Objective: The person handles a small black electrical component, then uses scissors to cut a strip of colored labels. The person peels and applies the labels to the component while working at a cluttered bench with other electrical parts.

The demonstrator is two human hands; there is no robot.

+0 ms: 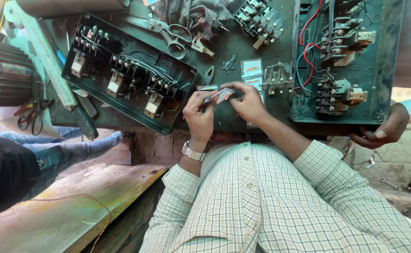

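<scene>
Your left hand and right hand meet over the dark green tabletop, both pinching a small flat packet with red and white on it, held just above the surface between your fingertips. Just left of your hands lies an open electrical panel full of black switch blocks; another open panel with red wires sits to the right. Scissors lie beyond your hands beside a crumpled rag. Another person's hand grips the right panel's near corner.
</scene>
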